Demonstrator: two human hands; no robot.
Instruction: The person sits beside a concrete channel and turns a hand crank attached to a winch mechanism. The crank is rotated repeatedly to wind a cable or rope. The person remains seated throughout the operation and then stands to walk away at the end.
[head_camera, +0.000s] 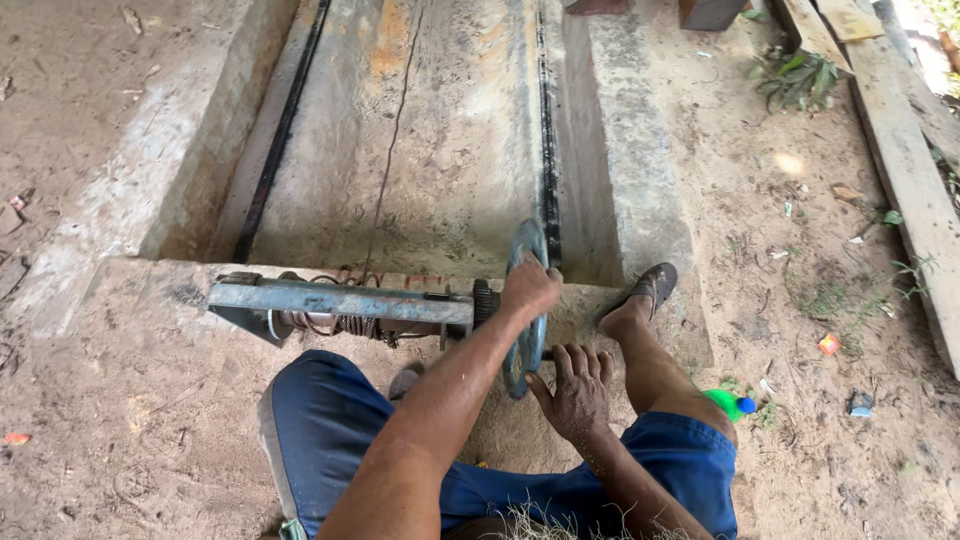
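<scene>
1. Left hand (528, 288): fingers curled tight over the upper rim of a grey metal handwheel (527, 305); the forearm runs up from the lower middle of the view.
2. Right hand (577, 390): palm set against the lower rim of the same handwheel, fingers bent round its edge, thumb toward the wheel.
3. Handwheel: stands upright and edge-on to the camera, at the near end of a long concrete trough (420, 150), just right of the winch frame.
4. Winch frame (340, 300): a grey-blue steel bar lying crosswise on the concrete sill, with a drum of coiled wire cable (335, 322) beneath it and a small toothed gear (484, 300) touching the wheel's left side.
5. Rails (548, 160): two dark strips run along the trough floor, one near each wall, away from the camera.
6. Person's legs: blue shorts (330, 420); the right foot in a brown sandal (650, 288) rests on the trough's right edge, just beside the wheel.
7. Surroundings: sandy ground, weathered planks (905, 170) at right, a green bottle with a blue cap (730, 403) beside the right knee.
</scene>
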